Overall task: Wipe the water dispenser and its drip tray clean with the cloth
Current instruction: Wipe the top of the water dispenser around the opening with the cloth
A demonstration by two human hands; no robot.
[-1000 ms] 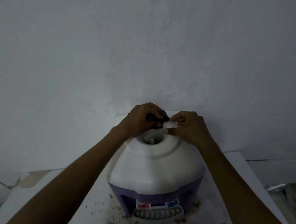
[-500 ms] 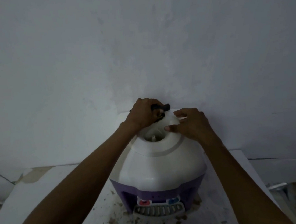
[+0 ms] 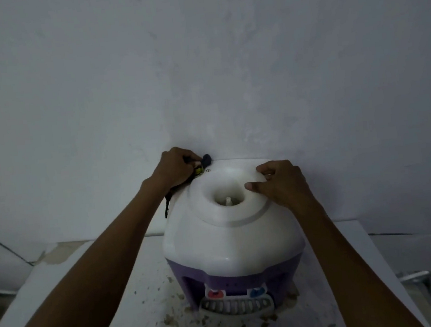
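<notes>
Hidden and cut off

Most of the cloth [image 3: 200,165] sits buried inside the left hand [image 3: 176,167] — both forearms run off the bottom edge, and the room is dim.

No readable text, brand name, number or sign appears anywhere. The water dispenser [image 3: 233,244] carries no legible lettering on its white top or purple front. Its two taps, one red [image 3: 215,294] and one blue [image 3: 257,292], low on the dispenser's front, are plain colour patches with no words that can be made out.
</notes>
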